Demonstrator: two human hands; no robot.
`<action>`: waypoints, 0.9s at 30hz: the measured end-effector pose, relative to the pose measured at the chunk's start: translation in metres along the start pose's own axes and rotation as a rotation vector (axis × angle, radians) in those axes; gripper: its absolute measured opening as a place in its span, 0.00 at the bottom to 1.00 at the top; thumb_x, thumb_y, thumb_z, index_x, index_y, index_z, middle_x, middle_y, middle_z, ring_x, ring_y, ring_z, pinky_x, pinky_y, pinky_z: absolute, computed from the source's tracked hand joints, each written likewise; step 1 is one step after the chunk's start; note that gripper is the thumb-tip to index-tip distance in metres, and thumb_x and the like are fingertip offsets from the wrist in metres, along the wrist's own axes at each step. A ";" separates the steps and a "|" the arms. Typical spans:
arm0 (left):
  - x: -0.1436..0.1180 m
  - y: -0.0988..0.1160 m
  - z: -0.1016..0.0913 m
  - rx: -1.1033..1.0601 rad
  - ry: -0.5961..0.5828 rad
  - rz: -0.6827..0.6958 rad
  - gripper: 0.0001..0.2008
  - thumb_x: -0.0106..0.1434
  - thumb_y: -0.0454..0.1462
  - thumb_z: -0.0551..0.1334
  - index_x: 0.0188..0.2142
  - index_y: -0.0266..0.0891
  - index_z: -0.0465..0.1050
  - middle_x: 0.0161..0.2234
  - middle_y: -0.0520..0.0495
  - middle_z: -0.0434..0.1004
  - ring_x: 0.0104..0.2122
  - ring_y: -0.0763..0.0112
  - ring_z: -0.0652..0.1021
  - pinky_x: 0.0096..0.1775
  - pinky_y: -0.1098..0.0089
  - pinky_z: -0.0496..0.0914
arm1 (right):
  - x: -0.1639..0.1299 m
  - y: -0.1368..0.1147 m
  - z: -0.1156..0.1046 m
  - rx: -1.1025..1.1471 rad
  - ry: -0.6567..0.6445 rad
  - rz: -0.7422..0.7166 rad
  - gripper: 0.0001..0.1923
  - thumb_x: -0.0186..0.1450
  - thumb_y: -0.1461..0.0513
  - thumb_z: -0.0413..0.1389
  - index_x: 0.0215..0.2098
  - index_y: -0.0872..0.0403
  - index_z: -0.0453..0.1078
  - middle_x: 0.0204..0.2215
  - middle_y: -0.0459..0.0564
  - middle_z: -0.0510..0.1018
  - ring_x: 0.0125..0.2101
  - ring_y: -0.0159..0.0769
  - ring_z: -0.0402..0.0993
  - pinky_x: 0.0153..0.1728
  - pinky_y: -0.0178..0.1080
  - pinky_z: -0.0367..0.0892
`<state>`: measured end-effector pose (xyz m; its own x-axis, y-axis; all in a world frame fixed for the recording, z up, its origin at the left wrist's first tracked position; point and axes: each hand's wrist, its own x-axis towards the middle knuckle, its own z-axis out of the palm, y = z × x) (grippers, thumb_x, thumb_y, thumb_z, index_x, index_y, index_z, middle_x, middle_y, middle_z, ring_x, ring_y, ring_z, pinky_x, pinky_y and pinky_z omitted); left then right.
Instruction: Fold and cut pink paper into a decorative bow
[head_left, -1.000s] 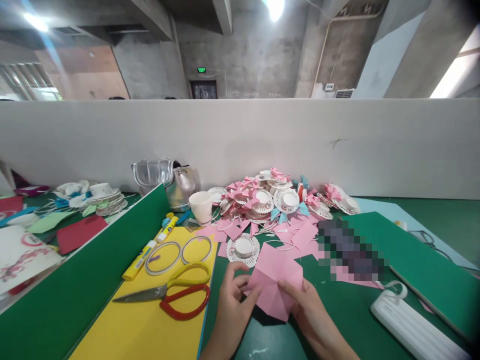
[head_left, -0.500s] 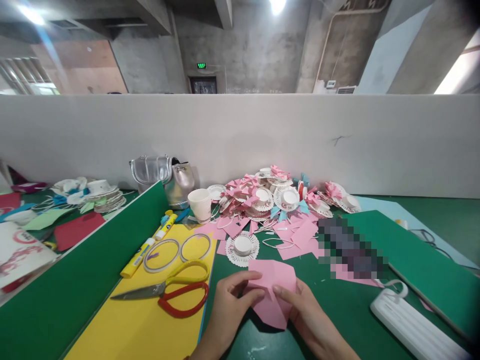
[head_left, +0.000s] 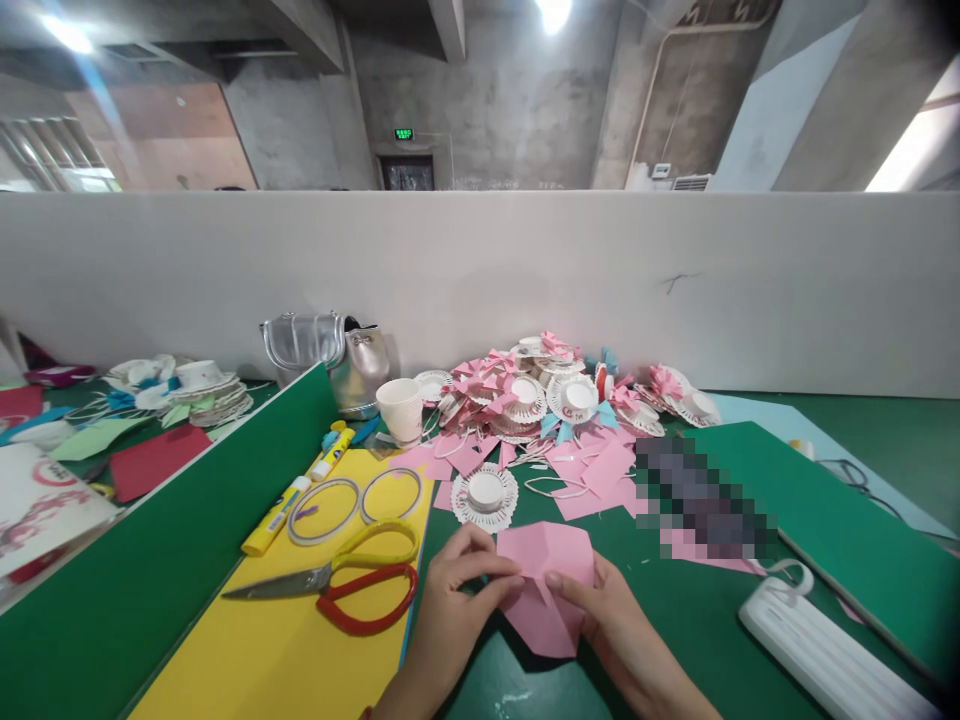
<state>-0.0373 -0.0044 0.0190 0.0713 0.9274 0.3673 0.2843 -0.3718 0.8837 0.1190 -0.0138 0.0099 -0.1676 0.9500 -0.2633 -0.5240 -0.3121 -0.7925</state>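
A creased piece of pink paper (head_left: pixel 551 560) is held just above the green table, between both hands. My left hand (head_left: pixel 466 590) pinches its left edge with thumb and index finger. On the right side, my right hand (head_left: pixel 619 605) grips it, thumb on the front and the other fingers behind. Just beyond the paper lies a small white paper hat (head_left: pixel 486 490) with a fringed brim. Scissors (head_left: pixel 352 578) with one yellow and one red handle rest to the left of my left hand.
Yellow board (head_left: pixel 217 640) carries two tape rolls (head_left: pixel 324 511) and glue sticks (head_left: pixel 274 518). A paper cup (head_left: pixel 400 412) stands behind it. Decorated paper hats (head_left: pixel 517 390) are heaped by the grey partition (head_left: pixel 480 270). A white face mask (head_left: pixel 832 650) lies right; a green divider (head_left: pixel 172 540) stands left.
My left hand's index finger has slid down the paper's left edge and now meets the thumb. The right hand and the paper stay nearly in place.
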 end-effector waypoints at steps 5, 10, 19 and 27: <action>0.001 0.001 0.000 0.097 -0.035 0.180 0.04 0.51 0.31 0.64 0.22 0.37 0.75 0.25 0.49 0.66 0.28 0.71 0.70 0.31 0.72 0.66 | 0.000 0.002 -0.002 -0.021 0.001 0.010 0.20 0.44 0.61 0.65 0.35 0.60 0.71 0.30 0.54 0.79 0.30 0.41 0.73 0.31 0.39 0.66; -0.001 0.001 0.000 0.198 -0.112 0.384 0.06 0.56 0.31 0.60 0.24 0.35 0.72 0.23 0.48 0.72 0.26 0.70 0.70 0.30 0.70 0.65 | 0.001 0.004 -0.006 -0.044 -0.041 0.021 0.18 0.45 0.63 0.65 0.34 0.60 0.71 0.28 0.52 0.78 0.28 0.37 0.71 0.30 0.37 0.65; -0.011 -0.001 -0.001 0.404 -0.262 0.598 0.11 0.62 0.29 0.52 0.40 0.35 0.70 0.29 0.43 0.73 0.29 0.69 0.72 0.30 0.71 0.68 | -0.001 -0.002 -0.003 -0.095 -0.072 0.004 0.15 0.47 0.64 0.64 0.32 0.58 0.67 0.26 0.46 0.75 0.26 0.31 0.70 0.29 0.33 0.64; -0.009 -0.007 -0.005 0.364 -0.160 0.558 0.10 0.61 0.28 0.52 0.39 0.36 0.70 0.28 0.44 0.71 0.28 0.71 0.71 0.30 0.72 0.68 | 0.002 -0.002 -0.005 -0.063 -0.085 -0.033 0.29 0.49 0.61 0.63 0.45 0.52 0.56 0.22 0.44 0.75 0.22 0.33 0.72 0.24 0.34 0.64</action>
<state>-0.0450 -0.0105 0.0115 0.4327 0.6062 0.6673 0.4658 -0.7840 0.4103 0.1239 -0.0107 0.0083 -0.2232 0.9559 -0.1909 -0.4772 -0.2779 -0.8337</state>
